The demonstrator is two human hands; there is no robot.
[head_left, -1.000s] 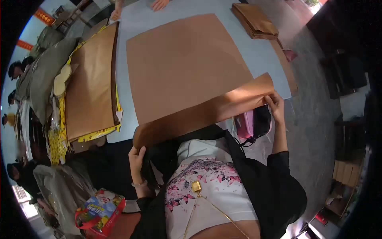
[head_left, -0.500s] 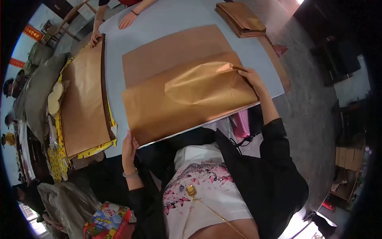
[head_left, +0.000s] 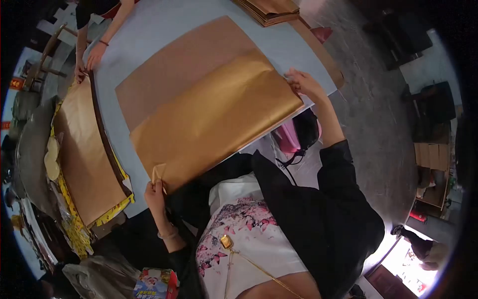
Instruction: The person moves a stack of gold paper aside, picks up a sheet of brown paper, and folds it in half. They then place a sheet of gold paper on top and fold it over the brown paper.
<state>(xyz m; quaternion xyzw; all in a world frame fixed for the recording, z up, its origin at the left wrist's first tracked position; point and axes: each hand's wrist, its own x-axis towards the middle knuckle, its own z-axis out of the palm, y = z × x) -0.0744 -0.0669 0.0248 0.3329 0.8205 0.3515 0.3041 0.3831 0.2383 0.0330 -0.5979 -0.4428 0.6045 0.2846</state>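
A large sheet of brown paper (head_left: 209, 119) lies folded over on the grey tabletop. Its glossy gold-brown flap faces up, and a duller brown part (head_left: 189, 65) stretches out beyond it. At the near left corner my left hand (head_left: 156, 197) pinches the paper, where a small crease shows between thumb and fingers. My right hand (head_left: 307, 84) is by the right end of the fold, fingers apart, at the paper's edge; whether the fingertips touch it is hard to make out.
A stack of brown paper sheets (head_left: 87, 154) on yellow wrapping lies at the left. Another person's hands (head_left: 92, 60) are at its far end. Folded brown paper (head_left: 269, 11) is piled at the far edge. A pink bag (head_left: 288, 137) sits below the table edge.
My right hand has let go of the bunched edge and moved to the fold's right end; the flap now lies smoother. My left hand now pinches the corner. The other person's hands have come together.
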